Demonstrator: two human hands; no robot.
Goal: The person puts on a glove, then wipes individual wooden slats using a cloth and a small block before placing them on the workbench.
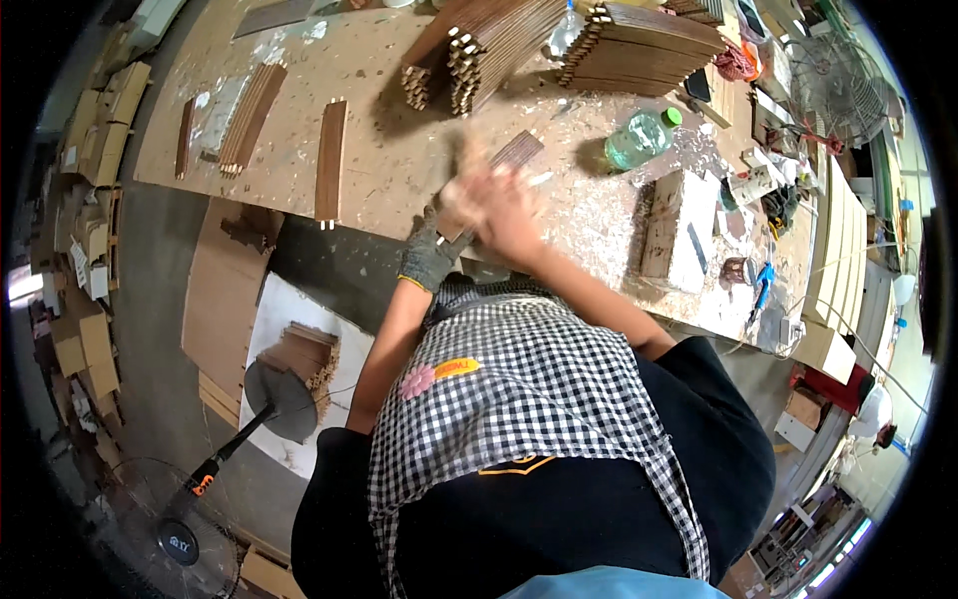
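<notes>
My left hand [436,250], in a grey knit glove with a yellow cuff, is at the table's front edge, closed around a dark brown wooden slat [455,237]. My bare right hand [506,212] presses against the left one and is smeared by motion, so its fingers do not show clearly. Just beyond the hands a dark slat end [518,150] with pale pegs sticks out; whether it belongs to the held slat is hidden. To the left, a single brown slat [331,162] with white pegs lies across the table's front edge.
Stacks of pegged slats [489,50] and curved slats [639,50] stand at the back of the glue-spattered worktable [389,150]. A green-capped bottle [642,140] and a white block [681,230] are to the right. A floor fan [180,539] stands at lower left, beside more slats [299,359].
</notes>
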